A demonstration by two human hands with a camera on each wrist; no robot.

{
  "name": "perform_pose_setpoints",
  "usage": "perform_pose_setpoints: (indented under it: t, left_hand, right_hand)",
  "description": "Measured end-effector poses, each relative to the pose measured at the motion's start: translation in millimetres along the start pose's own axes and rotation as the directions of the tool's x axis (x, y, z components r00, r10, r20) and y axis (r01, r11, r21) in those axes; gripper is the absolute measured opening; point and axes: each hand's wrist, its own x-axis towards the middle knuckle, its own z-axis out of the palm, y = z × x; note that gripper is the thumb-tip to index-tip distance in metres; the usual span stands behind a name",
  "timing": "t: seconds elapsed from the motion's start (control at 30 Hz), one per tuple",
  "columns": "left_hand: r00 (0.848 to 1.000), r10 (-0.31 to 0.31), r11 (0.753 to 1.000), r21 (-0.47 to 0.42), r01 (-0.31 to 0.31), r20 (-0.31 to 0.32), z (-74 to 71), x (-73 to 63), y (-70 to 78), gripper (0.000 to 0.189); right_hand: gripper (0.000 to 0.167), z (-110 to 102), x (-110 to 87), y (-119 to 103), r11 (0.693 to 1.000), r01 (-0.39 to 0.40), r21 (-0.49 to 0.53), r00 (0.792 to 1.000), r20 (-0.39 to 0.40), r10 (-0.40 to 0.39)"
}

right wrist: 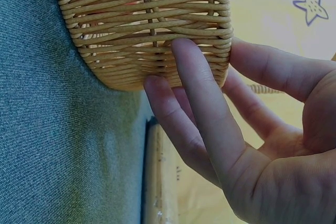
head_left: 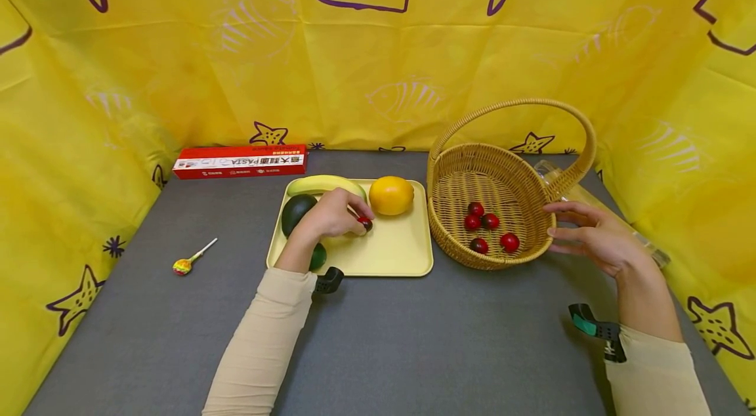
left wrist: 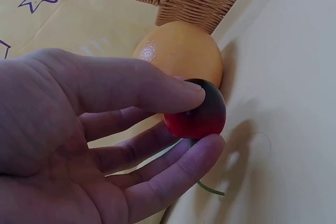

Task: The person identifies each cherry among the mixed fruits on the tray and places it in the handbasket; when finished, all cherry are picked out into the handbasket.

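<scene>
My left hand point(head_left: 333, 214) pinches a dark red cherry point(left wrist: 207, 111) between thumb and fingertips, close over the cream tray point(head_left: 390, 255). Its thin green stem hangs down in the left wrist view. On the tray, an orange point(head_left: 391, 195) lies right of the hand, a banana point(head_left: 325, 184) behind it and a dark green oval fruit point(head_left: 296, 211) to its left. My right hand point(head_left: 602, 239) touches the right side of the wicker basket point(head_left: 449, 242), its fingertips against the outer wall and its thumb at the rim. Several cherries point(head_left: 509, 243) lie inside the basket.
A red pasta box point(head_left: 239, 171) lies at the back left, and a lollipop point(head_left: 184, 265) on the grey table left of the tray. Behind my right hand is a long clear package point(head_left: 596, 196). The basket's tall handle point(head_left: 525, 103) arches over it. Yellow cloth surrounds the table.
</scene>
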Motion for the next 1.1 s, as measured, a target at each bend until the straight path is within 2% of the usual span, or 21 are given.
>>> perform_pose_setpoints:
  t: [0.3, 0.63, 0.83, 1.1]
  left_hand:
    - [0.999, 0.020, 0.996, -0.093, -0.016, 0.035, -1.3, -1.9, -1.1, 0.025]
    - [0.993, 0.054, 0.971, -0.236, -0.029, 0.101, -0.6, -2.1, 1.6, 0.027]
    - [0.991, 0.069, 0.963, -0.268, -0.035, 0.117, -0.4, -3.7, 5.3, 0.027]
    - [0.978, 0.134, 0.939, -0.336, -0.072, 0.163, 6.9, -4.1, 15.3, 0.029]
  right_hand:
    - [0.044, 0.5, 0.1, -0.6, 1.000, -0.007, -0.015, 1.000, 0.000, 0.007]
    - [0.044, 0.4, -0.9, 0.0, 1.000, 0.002, -0.011, 1.000, -0.002, -0.002]
    - [0.044, -0.3, 0.1, 1.2, 1.000, 0.002, -0.004, 1.000, -0.001, -0.002]
    - [0.043, -0.8, 0.8, 1.9, 1.000, 0.008, 0.010, 1.000, -0.001, -0.008]
